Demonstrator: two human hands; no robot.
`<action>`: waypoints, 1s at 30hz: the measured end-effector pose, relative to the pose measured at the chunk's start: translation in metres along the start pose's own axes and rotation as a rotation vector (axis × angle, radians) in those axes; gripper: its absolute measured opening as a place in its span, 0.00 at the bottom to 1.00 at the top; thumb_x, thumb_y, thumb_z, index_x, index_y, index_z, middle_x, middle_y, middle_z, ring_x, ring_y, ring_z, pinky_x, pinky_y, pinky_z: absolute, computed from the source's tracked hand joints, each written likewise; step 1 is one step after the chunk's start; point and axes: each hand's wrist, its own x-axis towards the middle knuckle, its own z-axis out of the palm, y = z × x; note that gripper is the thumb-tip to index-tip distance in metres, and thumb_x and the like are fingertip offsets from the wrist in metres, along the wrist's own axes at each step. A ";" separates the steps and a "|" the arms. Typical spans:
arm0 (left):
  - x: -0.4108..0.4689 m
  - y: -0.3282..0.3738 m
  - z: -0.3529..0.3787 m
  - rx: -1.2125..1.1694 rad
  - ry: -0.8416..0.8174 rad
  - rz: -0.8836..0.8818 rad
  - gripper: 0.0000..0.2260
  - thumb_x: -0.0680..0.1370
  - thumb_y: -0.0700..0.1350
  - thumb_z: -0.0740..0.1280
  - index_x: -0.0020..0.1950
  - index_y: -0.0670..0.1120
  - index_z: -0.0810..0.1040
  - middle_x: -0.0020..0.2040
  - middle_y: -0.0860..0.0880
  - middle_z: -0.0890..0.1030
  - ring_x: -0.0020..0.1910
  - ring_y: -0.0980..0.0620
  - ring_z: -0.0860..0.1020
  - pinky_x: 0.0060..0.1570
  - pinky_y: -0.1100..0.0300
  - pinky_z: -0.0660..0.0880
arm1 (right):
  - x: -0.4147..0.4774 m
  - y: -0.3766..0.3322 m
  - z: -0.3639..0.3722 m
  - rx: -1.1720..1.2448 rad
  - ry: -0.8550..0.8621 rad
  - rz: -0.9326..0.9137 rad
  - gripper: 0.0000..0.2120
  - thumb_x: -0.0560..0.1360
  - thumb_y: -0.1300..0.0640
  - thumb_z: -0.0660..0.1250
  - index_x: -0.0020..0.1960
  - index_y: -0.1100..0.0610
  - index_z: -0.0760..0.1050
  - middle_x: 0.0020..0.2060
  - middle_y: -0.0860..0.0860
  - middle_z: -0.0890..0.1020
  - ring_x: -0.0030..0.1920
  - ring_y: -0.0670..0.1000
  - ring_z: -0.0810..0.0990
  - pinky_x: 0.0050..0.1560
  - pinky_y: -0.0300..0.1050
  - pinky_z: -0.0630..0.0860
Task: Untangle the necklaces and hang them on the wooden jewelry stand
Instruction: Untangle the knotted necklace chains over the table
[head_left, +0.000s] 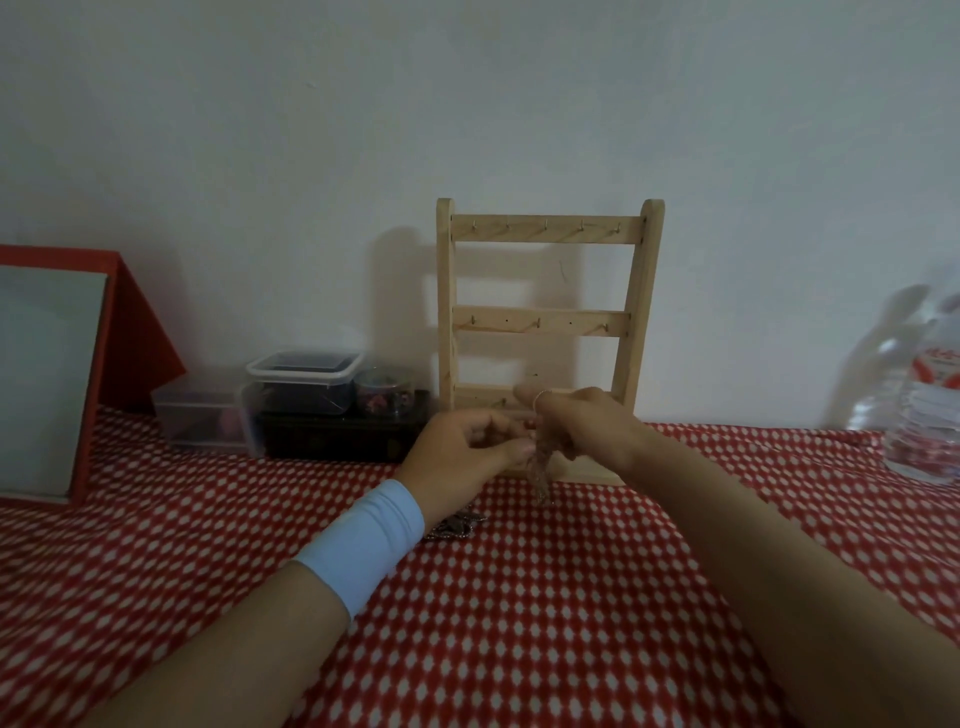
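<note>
Presently, the wooden jewelry stand (540, 322) is standing upright at the back of the table, close against the wall. Stacked plastic containers (304, 387) are sitting just beside its left post, and a water bottle (930, 410) is standing well apart at the right edge. Open red-and-white tablecloth (519, 623) is lying between the forearms. Both hands are working just in front of the stand's lowest rail. The left hand (462, 452), fingers curled, is pinching the necklaces (543, 470) between thumb and fingertips. The right hand (584, 426) is gripping the top of the same tangle, which is hanging down before the stand's base. A dark cluster (452, 527) is lying beside the left wrist; its make cannot be told.
</note>
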 end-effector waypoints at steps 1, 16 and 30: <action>0.000 0.000 -0.001 0.020 -0.012 -0.003 0.05 0.75 0.42 0.72 0.42 0.52 0.83 0.40 0.56 0.85 0.43 0.60 0.82 0.49 0.63 0.75 | -0.002 -0.001 -0.001 0.045 -0.028 0.036 0.30 0.79 0.33 0.59 0.36 0.59 0.76 0.31 0.54 0.76 0.34 0.51 0.74 0.43 0.45 0.72; 0.000 0.005 -0.003 -0.027 0.053 -0.051 0.05 0.78 0.45 0.68 0.48 0.51 0.84 0.43 0.58 0.83 0.45 0.65 0.79 0.48 0.68 0.72 | -0.001 -0.010 0.000 0.151 -0.041 0.091 0.14 0.81 0.59 0.63 0.42 0.62 0.83 0.26 0.50 0.74 0.30 0.49 0.71 0.41 0.43 0.73; -0.003 0.001 0.004 -0.047 -0.132 -0.146 0.05 0.79 0.45 0.67 0.50 0.50 0.82 0.38 0.57 0.84 0.39 0.63 0.80 0.44 0.69 0.74 | -0.002 -0.005 -0.008 0.442 -0.114 0.007 0.12 0.82 0.65 0.59 0.55 0.58 0.82 0.44 0.57 0.87 0.48 0.57 0.75 0.43 0.45 0.73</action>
